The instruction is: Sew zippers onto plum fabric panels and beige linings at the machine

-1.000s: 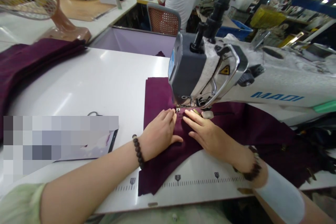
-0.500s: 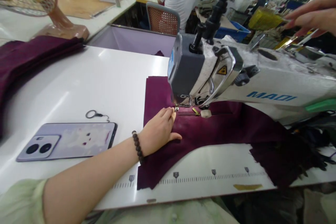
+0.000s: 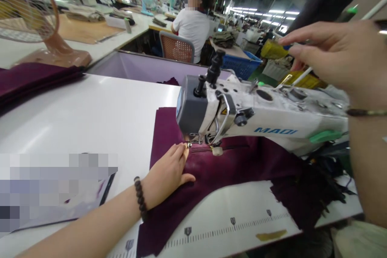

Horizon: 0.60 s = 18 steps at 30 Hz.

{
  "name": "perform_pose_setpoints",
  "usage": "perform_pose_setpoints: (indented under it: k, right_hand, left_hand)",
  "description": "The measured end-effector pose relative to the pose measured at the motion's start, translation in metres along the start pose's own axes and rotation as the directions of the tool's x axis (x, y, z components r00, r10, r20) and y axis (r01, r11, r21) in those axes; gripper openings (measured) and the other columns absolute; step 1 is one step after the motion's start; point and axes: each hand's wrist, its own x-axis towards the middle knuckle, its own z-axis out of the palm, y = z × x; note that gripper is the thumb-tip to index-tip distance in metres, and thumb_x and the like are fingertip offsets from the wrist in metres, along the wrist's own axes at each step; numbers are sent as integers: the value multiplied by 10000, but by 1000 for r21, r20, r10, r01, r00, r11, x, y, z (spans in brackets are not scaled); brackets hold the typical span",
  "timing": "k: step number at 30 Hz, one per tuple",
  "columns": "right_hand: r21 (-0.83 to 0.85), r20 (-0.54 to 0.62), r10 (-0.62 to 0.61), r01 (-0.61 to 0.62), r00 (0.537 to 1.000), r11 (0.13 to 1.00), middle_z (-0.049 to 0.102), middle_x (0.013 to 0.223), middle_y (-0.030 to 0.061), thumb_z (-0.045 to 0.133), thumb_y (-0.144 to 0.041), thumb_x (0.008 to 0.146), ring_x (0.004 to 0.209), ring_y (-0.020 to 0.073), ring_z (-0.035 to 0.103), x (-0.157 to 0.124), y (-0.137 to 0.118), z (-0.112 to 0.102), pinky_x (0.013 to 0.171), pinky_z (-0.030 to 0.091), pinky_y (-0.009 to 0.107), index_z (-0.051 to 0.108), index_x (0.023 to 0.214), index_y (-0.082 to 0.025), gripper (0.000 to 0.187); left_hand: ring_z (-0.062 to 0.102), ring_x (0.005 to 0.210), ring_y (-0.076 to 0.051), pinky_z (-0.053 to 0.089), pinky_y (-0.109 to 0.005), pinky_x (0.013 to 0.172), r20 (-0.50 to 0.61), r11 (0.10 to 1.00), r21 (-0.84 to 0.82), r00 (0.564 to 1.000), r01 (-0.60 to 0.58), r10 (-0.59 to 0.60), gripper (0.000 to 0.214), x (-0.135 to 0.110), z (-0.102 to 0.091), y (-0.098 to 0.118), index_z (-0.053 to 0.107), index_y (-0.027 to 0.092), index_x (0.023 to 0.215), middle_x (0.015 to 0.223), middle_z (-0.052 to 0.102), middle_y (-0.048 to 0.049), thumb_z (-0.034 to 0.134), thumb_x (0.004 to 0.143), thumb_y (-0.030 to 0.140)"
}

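My left hand (image 3: pixel 169 175) lies flat on a dark purple fabric piece (image 3: pixel 223 169), thumb spread, fingertips beside the presser foot of a white sewing machine (image 3: pixel 272 119). A zipper (image 3: pixel 236 147) runs along the fabric under the machine head, partly hidden by the foot and a small white roller (image 3: pixel 217 151). Above the machine arm, my right hand (image 3: pixel 335 52) is raised, thumb and fingers drawn together in a pinch. Whatever sits between those fingertips, if anything, is too small to make out.
Stacked purple fabric (image 3: pixel 36 82) and a fan (image 3: pixel 51 48) stand at the left. A pixelated patch covers most of a phone (image 3: pixel 90 203). Dark scraps (image 3: pixel 305 193) hang at the table's right front. Beyond, a person in a white shirt (image 3: pixel 193 28) sits on a chair (image 3: pixel 177 46).
The view has tilted up and shifted, so the table sits lower in it. My right hand has come further into view above the machine. My left hand stays on the fabric beside the foot.
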Motion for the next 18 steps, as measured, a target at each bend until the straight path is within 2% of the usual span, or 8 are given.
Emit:
perform_pose_setpoints:
  k: [3,5,7,9,12,14,16,18]
  right_hand:
    - [45,103,-108,104,989,994,596,1088,26,409,-435,753,817,85,566,3,-5,1,620,372,279,581,1090,-69,526]
    - [-48,117,-137,143,984,989,638,964,11,398,-472,760,798,83,565,2,-4,-1,597,351,271,624,964,-35,533]
    - [-171,-32,-120,113,992,979,643,765,4,392,-497,784,729,82,564,-1,-7,-7,551,316,273,638,836,-21,538]
    - [-126,-124,-115,99,986,987,639,832,22,419,-504,782,723,77,561,-5,-12,-13,530,308,273,619,913,-43,519]
    - [-27,146,-144,150,979,988,625,981,13,447,-560,686,723,64,563,-5,-17,-15,555,344,275,588,1013,-90,590]
    - [-120,316,-93,137,944,983,644,804,-33,413,-614,631,656,62,556,-2,-15,-12,560,346,293,624,903,-84,632]
    - [-218,292,-50,118,955,969,600,624,-63,387,-629,658,624,64,547,-1,-11,-7,555,335,299,641,804,-92,611]
    - [-284,210,-131,189,969,940,583,626,-55,371,-593,744,687,73,559,0,-9,-3,566,333,296,635,769,-112,549]
  left_hand:
    - [505,1064,-322,402,-394,934,5,1000,4,1000,3,-3,760,0,2,-1,533,-34,1152,1132,569,-210,629,697,566]
    - [508,1061,-320,403,-392,935,13,1000,-8,1000,12,-12,756,0,2,-1,537,-34,1148,1132,568,-214,631,696,564]
    - [499,1078,-320,395,-392,945,17,1000,-21,1000,16,-16,755,0,2,0,535,-38,1148,1139,561,-220,626,701,564]
    - [490,1089,-321,386,-394,953,19,999,-31,1000,12,-11,762,1,2,0,531,-46,1147,1141,556,-226,620,704,568]
    - [479,1097,-324,373,-397,964,10,999,-32,1000,7,-7,788,0,1,1,514,-58,1158,1148,545,-232,601,709,584]
    - [474,1096,-320,370,-391,964,4,1000,-27,1000,12,-12,795,0,1,1,508,-56,1164,1147,543,-227,583,715,595]
    - [474,1090,-316,369,-386,962,13,1000,-22,1000,11,-11,786,-1,0,0,511,-46,1163,1134,550,-218,571,720,600]
    - [476,1086,-316,367,-390,963,23,1000,-22,1000,5,-5,782,0,0,0,507,-46,1166,1127,553,-216,558,730,601]
